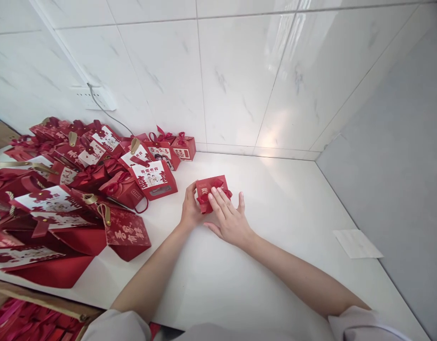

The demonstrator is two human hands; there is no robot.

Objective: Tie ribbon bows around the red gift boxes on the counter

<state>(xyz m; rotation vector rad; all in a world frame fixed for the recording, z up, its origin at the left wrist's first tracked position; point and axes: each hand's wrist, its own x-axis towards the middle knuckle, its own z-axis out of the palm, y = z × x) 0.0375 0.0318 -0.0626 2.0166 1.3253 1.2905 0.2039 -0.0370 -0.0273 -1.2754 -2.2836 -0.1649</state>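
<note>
In the middle of the white table lies a small red gift box with a red ribbon bow and gold lettering on its top. My left hand is wrapped around its left side, the thumb and part of the fingers hidden. Flat across the bow and the top rests my right hand, its fingers stretched out and the thumb apart. The bow is partly covered by these fingers.
Many red gift boxes crowd the table's left side, the nearest one a box with a white label. A cardboard carton of red items stands at lower left. White paper lies at right. A cable hangs from a wall socket.
</note>
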